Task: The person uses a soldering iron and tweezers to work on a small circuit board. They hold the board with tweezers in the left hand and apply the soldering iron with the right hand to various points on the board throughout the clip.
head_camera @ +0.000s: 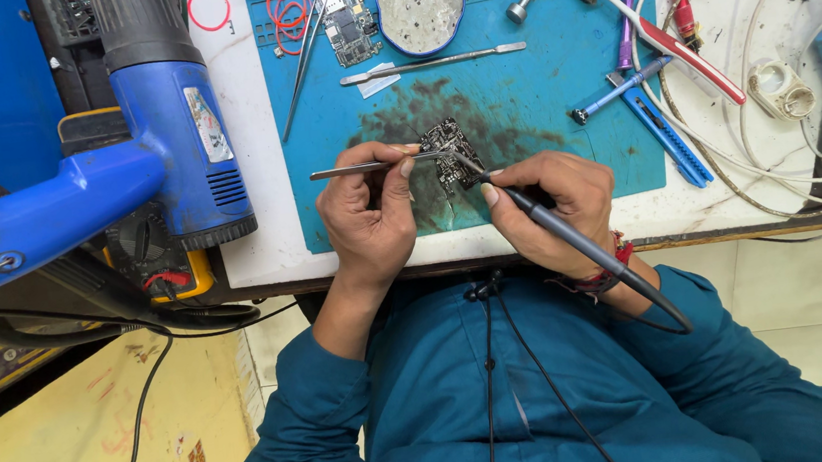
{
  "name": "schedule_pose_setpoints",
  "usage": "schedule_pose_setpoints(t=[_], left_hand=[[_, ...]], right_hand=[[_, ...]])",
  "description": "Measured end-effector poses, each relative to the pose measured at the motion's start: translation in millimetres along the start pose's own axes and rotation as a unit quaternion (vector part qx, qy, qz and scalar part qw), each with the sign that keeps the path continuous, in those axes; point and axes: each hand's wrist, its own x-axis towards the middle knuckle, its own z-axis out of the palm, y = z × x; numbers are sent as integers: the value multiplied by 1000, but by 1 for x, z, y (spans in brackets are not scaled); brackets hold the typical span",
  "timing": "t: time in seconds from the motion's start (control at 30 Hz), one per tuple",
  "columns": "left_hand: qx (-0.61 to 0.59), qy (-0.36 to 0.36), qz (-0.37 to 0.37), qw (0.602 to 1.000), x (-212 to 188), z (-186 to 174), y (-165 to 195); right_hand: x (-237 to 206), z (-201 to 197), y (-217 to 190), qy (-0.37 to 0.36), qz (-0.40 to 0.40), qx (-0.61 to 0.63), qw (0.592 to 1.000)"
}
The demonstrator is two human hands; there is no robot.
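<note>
A small dark circuit board (447,149) lies on the blue work mat (519,100), over a dark stained patch. My left hand (369,215) pinches metal tweezers (345,171), their tips resting at the board's left edge. My right hand (554,205) grips a black soldering iron (572,238) like a pen, its thin tip touching the middle of the board. The iron's cable runs back over my right wrist.
A blue heat gun (133,157) rests at the left. On the mat's far side lie another circuit board (349,26), a round tin (419,1), tweezers, a metal spatula (435,62), red rubber bands, screwdrivers and a toothbrush (658,34). White cables coil at right.
</note>
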Motion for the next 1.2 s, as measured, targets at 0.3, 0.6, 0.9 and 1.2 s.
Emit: schedule_pose_setpoints(t=[0.3,0.6,0.9,1.2], left_hand=[[0,4,-2,1000,0,0,0],[4,2,5,1000,1,0,1],[10,-2,20,1000,1,1,1],[23,4,10,1000,0,1,1]], right_hand=[[0,0,0,0,-5,-2,1000],[1,1,-1,2,2,-5,1000],[1,0,-1,-2,0,-5,1000],[1,0,0,0,-4,-5,1000]])
